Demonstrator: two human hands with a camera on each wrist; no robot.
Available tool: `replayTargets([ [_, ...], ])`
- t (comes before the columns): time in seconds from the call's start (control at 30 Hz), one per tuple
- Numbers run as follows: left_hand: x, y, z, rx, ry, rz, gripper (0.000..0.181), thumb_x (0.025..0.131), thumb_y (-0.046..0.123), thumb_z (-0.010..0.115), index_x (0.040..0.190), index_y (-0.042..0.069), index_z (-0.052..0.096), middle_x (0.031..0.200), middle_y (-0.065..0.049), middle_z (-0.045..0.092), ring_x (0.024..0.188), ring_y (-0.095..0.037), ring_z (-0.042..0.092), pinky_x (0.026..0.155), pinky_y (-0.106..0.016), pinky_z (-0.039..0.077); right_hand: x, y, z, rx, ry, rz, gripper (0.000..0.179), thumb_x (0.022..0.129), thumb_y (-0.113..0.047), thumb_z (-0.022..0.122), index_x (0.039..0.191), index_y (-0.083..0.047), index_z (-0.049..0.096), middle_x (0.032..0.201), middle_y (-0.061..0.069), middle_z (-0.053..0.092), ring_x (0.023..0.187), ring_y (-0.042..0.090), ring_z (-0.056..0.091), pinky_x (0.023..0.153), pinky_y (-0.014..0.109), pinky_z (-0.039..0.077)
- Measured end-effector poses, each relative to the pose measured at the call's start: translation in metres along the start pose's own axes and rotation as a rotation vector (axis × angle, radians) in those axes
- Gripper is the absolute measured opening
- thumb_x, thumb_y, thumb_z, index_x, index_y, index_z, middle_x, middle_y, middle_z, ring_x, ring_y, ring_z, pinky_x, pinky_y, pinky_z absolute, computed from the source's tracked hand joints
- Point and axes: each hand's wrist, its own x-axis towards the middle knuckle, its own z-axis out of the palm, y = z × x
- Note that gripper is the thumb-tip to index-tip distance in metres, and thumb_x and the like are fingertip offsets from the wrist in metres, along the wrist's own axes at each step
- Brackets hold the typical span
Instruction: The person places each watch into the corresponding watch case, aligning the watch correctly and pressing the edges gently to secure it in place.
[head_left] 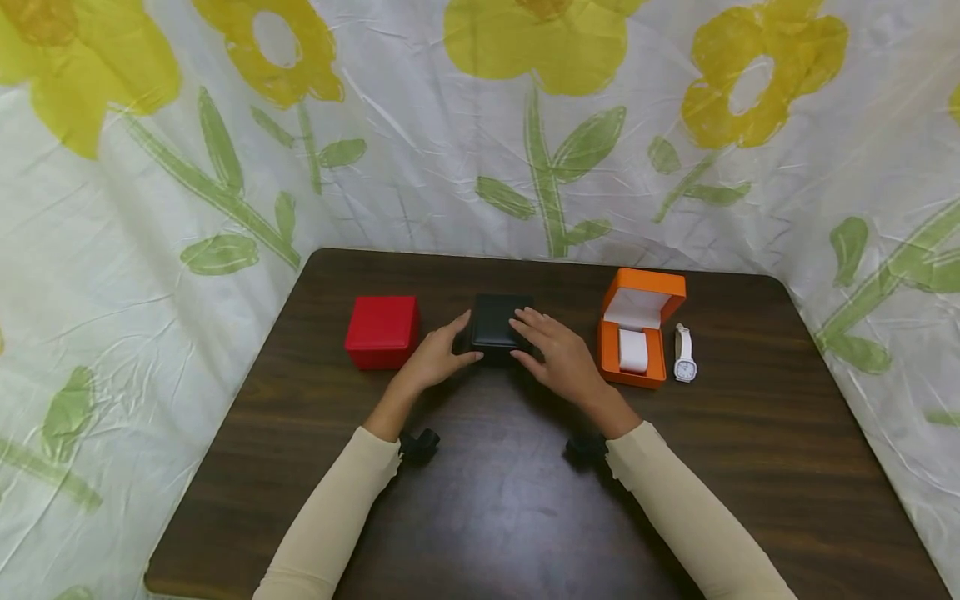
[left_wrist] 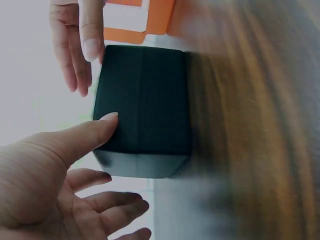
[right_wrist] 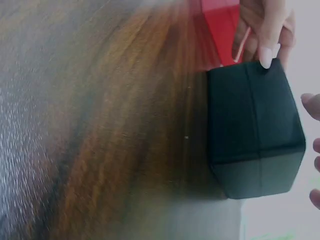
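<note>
A closed black box [head_left: 501, 320] sits near the middle of the table's far half, a seam running along its front. My left hand [head_left: 438, 357] is at the box's left side. In the left wrist view its thumb touches the front near a corner, while the other fingers spread loosely beside the box. On the other side is my right hand [head_left: 558, 354], its fairly straight fingers over the lid's right edge in the head view. The right wrist view shows only its fingertips [right_wrist: 314, 105], apart from the box; whether they touch it elsewhere I cannot tell.
Left of the black box stands a closed red box [head_left: 382, 332]. To the right, an orange box [head_left: 643, 279] stands with its lid raised and a white cushion [head_left: 633, 351] inside. Beside it lies a white wristwatch [head_left: 684, 358]. A flowered curtain [head_left: 420, 192] hangs behind the dark wooden table [head_left: 495, 517].
</note>
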Motion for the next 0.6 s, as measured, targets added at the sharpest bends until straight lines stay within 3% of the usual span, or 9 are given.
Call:
replayTargets([
  [0.2, -0.003, 0.02, -0.007, 0.104, 0.035, -0.033, 0.087, 0.094, 0.033, 0.074, 0.162, 0.01, 0.024, 0.162, -0.019, 0.03, 0.147, -0.038, 0.034, 0.115, -0.058, 0.034, 0.0, -0.007, -0.021, 0.022, 0.032, -0.008, 0.054, 0.092, -0.028, 0.077, 0.138, -0.004, 0.062, 0.144, 0.014, 0.058, 0.137, 0.03, 0.051, 0.109, 0.049, 0.045],
  [0.37, -0.009, 0.041, -0.012, 0.199, 0.074, -0.064, 0.087, 0.094, 0.036, 0.074, 0.162, 0.014, 0.024, 0.162, -0.021, 0.029, 0.144, -0.039, 0.038, 0.105, -0.063, 0.044, -0.003, -0.008, -0.038, 0.071, 0.073, 0.011, 0.048, 0.093, -0.026, 0.077, 0.134, -0.004, 0.066, 0.139, 0.013, 0.062, 0.134, 0.03, 0.054, 0.103, 0.051, 0.05],
  [0.6, -0.017, 0.065, -0.009, 0.303, 0.127, -0.01, 0.086, 0.093, 0.038, 0.075, 0.161, 0.017, 0.028, 0.162, -0.02, 0.03, 0.144, -0.035, 0.04, 0.102, -0.056, 0.049, -0.022, -0.009, -0.061, 0.121, 0.143, 0.067, 0.047, 0.085, -0.015, 0.082, 0.129, -0.006, 0.07, 0.133, 0.012, 0.066, 0.126, 0.031, 0.06, 0.097, 0.054, 0.052],
])
